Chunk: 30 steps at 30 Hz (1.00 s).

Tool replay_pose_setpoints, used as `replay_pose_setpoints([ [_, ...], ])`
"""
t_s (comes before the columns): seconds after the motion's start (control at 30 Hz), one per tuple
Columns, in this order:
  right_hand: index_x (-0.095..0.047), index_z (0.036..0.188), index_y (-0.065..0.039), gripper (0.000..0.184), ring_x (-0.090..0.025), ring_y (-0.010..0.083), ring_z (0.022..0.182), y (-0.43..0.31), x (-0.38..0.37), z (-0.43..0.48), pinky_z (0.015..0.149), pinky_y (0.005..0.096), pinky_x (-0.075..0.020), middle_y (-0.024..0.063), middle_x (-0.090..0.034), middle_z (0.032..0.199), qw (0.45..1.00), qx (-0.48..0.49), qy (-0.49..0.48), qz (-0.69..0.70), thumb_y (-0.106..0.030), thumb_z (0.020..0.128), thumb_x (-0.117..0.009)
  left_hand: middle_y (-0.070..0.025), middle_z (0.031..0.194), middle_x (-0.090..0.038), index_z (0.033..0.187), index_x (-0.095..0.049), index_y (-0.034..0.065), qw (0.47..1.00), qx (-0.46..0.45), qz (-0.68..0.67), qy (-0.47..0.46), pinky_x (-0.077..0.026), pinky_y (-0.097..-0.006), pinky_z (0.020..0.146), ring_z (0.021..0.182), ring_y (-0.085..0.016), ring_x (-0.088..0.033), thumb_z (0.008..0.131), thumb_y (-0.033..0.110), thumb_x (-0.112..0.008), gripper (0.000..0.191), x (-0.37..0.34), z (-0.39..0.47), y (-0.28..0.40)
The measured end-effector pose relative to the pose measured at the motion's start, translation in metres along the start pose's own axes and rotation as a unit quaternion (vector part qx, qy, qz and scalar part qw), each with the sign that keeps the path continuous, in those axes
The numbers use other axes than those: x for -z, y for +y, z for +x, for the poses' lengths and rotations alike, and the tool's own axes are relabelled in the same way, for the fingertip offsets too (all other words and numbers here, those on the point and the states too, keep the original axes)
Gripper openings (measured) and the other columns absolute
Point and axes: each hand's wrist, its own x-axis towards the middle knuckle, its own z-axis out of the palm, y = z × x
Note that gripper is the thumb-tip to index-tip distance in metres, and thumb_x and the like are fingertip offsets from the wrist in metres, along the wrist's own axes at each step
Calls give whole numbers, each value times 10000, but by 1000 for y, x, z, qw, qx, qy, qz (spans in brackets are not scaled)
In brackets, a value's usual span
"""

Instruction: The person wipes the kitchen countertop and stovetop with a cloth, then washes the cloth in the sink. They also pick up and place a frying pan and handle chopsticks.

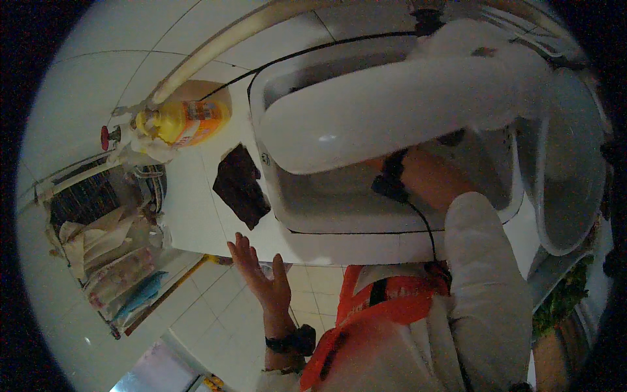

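My left hand (262, 279) is raised at the front edge of the white counter (191, 215), palm up and fingers apart, with nothing in it. Just beyond its fingertips lies a crumpled dark brown or black cloth (241, 186). On the right, my forearm reaches into a grey-white sink basin (338, 210). A large, smooth white rounded object (352, 117) spans the basin and hides nearly all of my right hand (375, 163); whether that hand grips anything cannot be seen. Dark bands with small devices circle both wrists, and a black cable runs from the right one.
A yellow bottle with an orange label (203, 120) stands at the back left. Beside it are a pale curved pipe (205, 49) and a red knob (104, 137). A rack with cloths (122, 264) is at left, a white basin-like vessel (568, 186) at right, green leaves (563, 294) below it.
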Motion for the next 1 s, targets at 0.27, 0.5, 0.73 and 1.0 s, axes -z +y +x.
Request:
replay_pose_setpoints([
  [0.27, -620, 1234, -61, 369, -609, 369, 1102, 37, -42, 10, 958, 434, -491, 199, -641, 1170, 991, -98, 40, -87, -176, 883, -606, -206, 1610, -217, 1582, -98, 72, 998, 23, 14, -58, -282, -510, 1164, 1430, -385, -344, 845, -75, -591, 899, -6, -13, -2],
  [0.5, -621, 1240, -62, 384, -610, 356, 1103, 54, -21, 12, 959, 428, -491, 191, -643, 1177, 991, -102, 68, -62, -181, 876, -616, -194, 1614, -213, 1573, -146, 63, 996, 1, 15, -91, -349, -483, 1133, 1409, -387, -385, 835, -96, -607, 885, -4, -9, 8],
  [0.73, -621, 1247, -63, 398, -611, 343, 1103, 96, 26, 8, 959, 423, -490, 183, -646, 1183, 985, -129, 111, -23, -186, 868, -626, -194, 1613, -210, 1564, -163, 44, 992, -24, 23, -126, -379, -478, 1112, 1384, -389, -420, 857, -82, -621, 851, -3, -12, 11],
  [1.0, -622, 1255, -65, 415, -613, 328, 1104, 177, 88, -32, 959, 416, -489, 174, -649, 1190, 971, -199, 124, -39, -191, 860, -637, -194, 1606, -225, 1554, -204, 35, 990, 18, 0, -141, -420, -456, 1082, 1378, -375, -431, 876, -62, -638, 811, 1, -28, -7],
])
